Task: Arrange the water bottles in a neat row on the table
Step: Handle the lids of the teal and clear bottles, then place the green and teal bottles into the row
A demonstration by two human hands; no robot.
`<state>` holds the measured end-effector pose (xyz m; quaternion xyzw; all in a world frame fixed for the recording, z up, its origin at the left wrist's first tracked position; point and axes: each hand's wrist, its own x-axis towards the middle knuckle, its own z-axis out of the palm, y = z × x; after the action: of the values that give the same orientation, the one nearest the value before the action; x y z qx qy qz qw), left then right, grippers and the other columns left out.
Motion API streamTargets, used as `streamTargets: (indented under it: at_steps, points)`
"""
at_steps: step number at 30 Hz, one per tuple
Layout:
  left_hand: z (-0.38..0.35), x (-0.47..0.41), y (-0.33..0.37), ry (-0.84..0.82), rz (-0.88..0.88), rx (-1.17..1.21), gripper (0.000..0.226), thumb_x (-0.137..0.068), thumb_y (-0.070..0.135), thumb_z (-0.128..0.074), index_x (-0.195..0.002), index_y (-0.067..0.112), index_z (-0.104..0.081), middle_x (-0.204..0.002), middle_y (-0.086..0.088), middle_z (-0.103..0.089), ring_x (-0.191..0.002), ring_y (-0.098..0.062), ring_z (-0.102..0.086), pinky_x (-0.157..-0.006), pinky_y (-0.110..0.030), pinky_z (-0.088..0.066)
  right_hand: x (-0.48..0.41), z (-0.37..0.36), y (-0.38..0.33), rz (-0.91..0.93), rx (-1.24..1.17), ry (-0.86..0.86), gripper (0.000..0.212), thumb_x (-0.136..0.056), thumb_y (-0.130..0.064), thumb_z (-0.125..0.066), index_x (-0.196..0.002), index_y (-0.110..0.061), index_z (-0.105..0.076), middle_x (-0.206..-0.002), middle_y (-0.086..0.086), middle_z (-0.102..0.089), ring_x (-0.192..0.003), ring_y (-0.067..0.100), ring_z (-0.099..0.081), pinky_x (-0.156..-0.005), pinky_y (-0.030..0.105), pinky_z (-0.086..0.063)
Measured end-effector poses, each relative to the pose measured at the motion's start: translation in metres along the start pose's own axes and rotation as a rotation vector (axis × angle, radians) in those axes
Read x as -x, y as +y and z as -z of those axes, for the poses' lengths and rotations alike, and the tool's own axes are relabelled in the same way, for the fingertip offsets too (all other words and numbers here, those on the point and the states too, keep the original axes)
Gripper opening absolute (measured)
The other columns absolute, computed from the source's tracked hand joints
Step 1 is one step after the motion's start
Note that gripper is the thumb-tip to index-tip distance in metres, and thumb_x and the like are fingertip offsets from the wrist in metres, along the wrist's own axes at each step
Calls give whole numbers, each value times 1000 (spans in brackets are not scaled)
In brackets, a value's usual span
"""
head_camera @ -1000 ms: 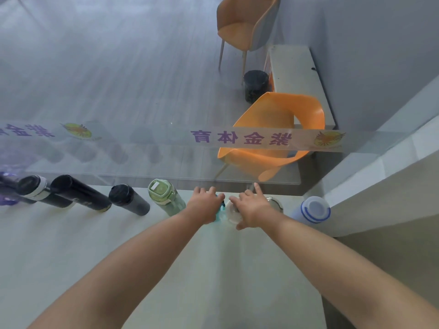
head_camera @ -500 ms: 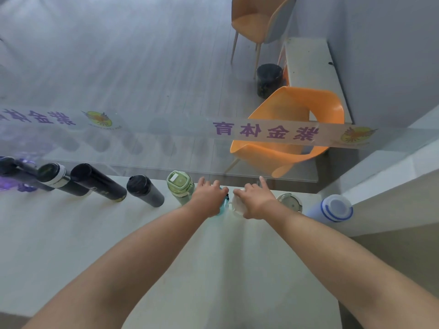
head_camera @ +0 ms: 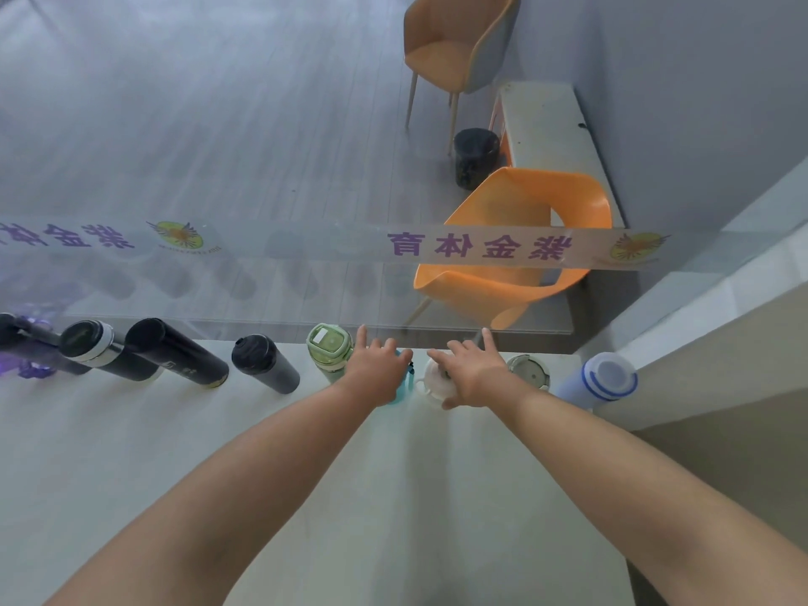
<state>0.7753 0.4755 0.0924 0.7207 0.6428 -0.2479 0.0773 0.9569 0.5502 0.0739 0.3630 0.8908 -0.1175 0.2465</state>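
A row of water bottles stands along the far edge of the white table (head_camera: 218, 474), against a glass wall. From the left come a black bottle with a white band (head_camera: 94, 349), a tall black bottle (head_camera: 175, 352), a dark bottle (head_camera: 262, 363) and a green bottle (head_camera: 330, 347). My left hand (head_camera: 376, 371) grips the top of a teal bottle (head_camera: 404, 384), which is mostly hidden. My right hand (head_camera: 474, 376) holds a white bottle (head_camera: 433, 384), fingers over its lid and thumb below. Further right stand a clear-lidded bottle (head_camera: 529, 371) and a blue-and-white bottle (head_camera: 605, 378).
A purple object (head_camera: 30, 367) sits at the far left of the row. Behind the glass wall (head_camera: 262, 255), with its printed band, are an orange chair (head_camera: 524, 247), a second chair (head_camera: 454, 41), a black bin (head_camera: 475, 157) and a bench. A ledge (head_camera: 699, 321) borders the table's right.
Both hands stay on the teal and white bottles. Only the view has shifted slightly; the bottles hold their places in the row.
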Motion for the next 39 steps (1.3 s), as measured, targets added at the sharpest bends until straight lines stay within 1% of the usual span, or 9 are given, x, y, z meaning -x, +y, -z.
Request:
streamTargets:
  at_steps: [4,9,13,17,21,24,29,33,39]
  points:
    - [15,9,-3,18,-41,-95,84,-84,49,-67,-152,21,-25,-140,-13,-46,-129,-37,-45,-116,-67,-7,23,11,9,16,7,134,88,-80,-67,-66,-152,-32,-29,-146,6,-47,-137,30,-42,-119,67,-4]
    - [41,28,-11,70,-47,-82,92,-80,66,-65,-152,25,-23,-146,-11,-44,-135,-36,-39,-117,-65,-7,46,44,11,3,-22,121,71,-91,-59,-57,-151,-31,-33,-145,5,-51,-135,30,-44,-118,62,-13]
    - [57,61,-25,84,53,-14,89,-84,59,-66,-153,32,-19,-153,-10,-34,-142,-38,-28,-119,-62,-5,53,54,-9,40,-132,156,59,-97,-45,-51,-152,-30,-34,-151,6,-46,-141,29,-40,-121,54,-14]
    - [55,87,-39,67,137,34,86,-87,51,-67,-154,35,-17,-160,-11,-22,-145,-41,-21,-120,-59,-6,55,55,-45,82,-157,193,62,-95,-43,-60,-151,-30,-37,-151,2,-48,-140,28,-42,-120,53,-17]
    - [44,88,-56,35,127,89,88,-87,46,-68,-155,36,-13,-161,-13,-16,-145,-43,-19,-119,-56,-16,43,54,-73,48,-171,187,68,-93,-40,-65,-152,-29,-33,-148,5,-49,-135,30,-47,-116,51,-28]
    - [34,74,-72,15,95,101,89,-86,46,-69,-154,37,-12,-162,-13,-14,-143,-43,-23,-114,-52,-28,21,44,-88,-42,-214,139,75,-88,-46,-65,-151,-39,-25,-144,4,-47,-127,32,-48,-105,53,-41]
    - [16,53,-94,26,-44,151,76,-90,37,-65,-151,37,-19,-153,-15,-28,-128,-40,-40,-100,-50,-43,0,33,-113,-160,-266,130,73,-93,-32,-64,-156,-31,-26,-148,11,-38,-130,36,-46,-105,47,-39]
    - [10,44,-108,49,-107,208,59,-95,28,-57,-146,30,-28,-133,-13,-42,-117,-37,-42,-86,-48,-50,-16,24,-125,-231,-343,135,71,-92,-26,-65,-153,-30,-30,-141,10,-41,-128,34,-47,-91,46,-47]
    - [10,41,-123,40,-179,217,56,-89,24,-63,-137,22,-36,-122,-13,-44,-112,-38,-43,-83,-49,-53,-22,30,-125,-246,-375,133,75,-86,-28,-72,-151,-32,-35,-136,8,-48,-120,31,-53,-90,44,-53]
